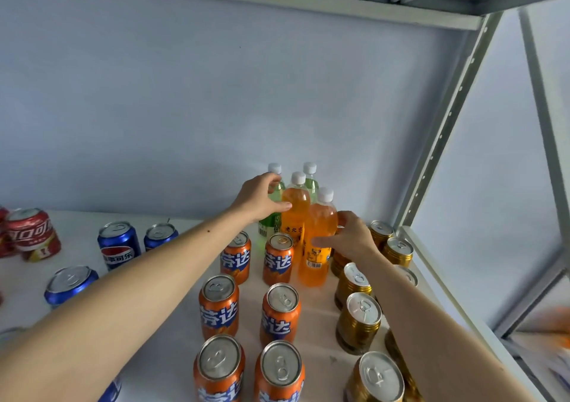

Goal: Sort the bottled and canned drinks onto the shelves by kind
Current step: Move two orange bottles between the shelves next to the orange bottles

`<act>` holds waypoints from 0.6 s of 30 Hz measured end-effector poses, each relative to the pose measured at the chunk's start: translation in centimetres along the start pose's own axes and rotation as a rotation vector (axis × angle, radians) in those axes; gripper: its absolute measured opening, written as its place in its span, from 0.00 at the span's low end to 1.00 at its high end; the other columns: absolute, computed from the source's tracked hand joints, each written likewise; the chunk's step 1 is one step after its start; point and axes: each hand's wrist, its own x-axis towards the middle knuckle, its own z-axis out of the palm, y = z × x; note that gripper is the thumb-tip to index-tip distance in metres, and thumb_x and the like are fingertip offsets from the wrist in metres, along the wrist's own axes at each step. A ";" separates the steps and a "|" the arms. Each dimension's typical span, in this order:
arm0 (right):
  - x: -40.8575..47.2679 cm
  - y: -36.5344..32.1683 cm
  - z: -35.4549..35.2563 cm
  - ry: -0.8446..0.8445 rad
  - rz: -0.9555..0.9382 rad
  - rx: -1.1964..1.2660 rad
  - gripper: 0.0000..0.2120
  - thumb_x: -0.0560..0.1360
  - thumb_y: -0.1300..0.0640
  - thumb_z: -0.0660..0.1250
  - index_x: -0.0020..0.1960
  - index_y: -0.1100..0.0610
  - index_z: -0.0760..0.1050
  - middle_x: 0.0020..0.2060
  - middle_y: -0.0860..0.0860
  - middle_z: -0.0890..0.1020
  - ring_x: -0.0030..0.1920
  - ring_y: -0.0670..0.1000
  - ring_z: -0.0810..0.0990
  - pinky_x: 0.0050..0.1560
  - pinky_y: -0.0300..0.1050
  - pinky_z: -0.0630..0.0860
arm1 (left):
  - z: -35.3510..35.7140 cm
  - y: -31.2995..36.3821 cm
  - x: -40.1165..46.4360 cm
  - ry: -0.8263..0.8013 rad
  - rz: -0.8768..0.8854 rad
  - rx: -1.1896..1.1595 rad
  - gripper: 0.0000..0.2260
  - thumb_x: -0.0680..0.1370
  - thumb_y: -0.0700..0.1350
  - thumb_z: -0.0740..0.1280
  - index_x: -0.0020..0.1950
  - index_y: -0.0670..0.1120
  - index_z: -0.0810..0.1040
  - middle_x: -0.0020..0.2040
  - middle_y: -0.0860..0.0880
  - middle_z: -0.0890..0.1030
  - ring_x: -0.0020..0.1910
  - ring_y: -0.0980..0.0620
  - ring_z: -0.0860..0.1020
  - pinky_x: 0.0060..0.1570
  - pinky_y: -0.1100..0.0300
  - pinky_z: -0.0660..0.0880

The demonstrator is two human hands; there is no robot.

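Note:
Two green bottles and two orange bottles with white caps stand together at the back of the white shelf (166, 364). My left hand (259, 199) is wrapped around the left green bottle (270, 227), its thumb touching the rear orange bottle (294, 204). The second green bottle (311, 182) stands behind. My right hand (354, 238) grips the front orange bottle (319, 216) from the right, thumb across its label. That bottle stands upright on the shelf.
Orange cans (279, 312) stand in two rows in front of the bottles. Gold cans (359, 321) line the right side, partly under my right arm. Blue cans (118, 244) and red cans (32, 235) stand at the left. A metal post (444, 130) and an upper shelf (308, 0) bound the space.

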 end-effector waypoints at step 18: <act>-0.2 0.7 -0.2 -0.004 -0.045 0.039 0.28 0.61 0.51 0.82 0.57 0.55 0.77 0.49 0.50 0.83 0.49 0.50 0.81 0.42 0.40 0.75 | 2.8 1.0 4.6 -0.133 0.033 0.266 0.30 0.66 0.60 0.76 0.60 0.47 0.71 0.54 0.49 0.79 0.51 0.48 0.79 0.49 0.51 0.78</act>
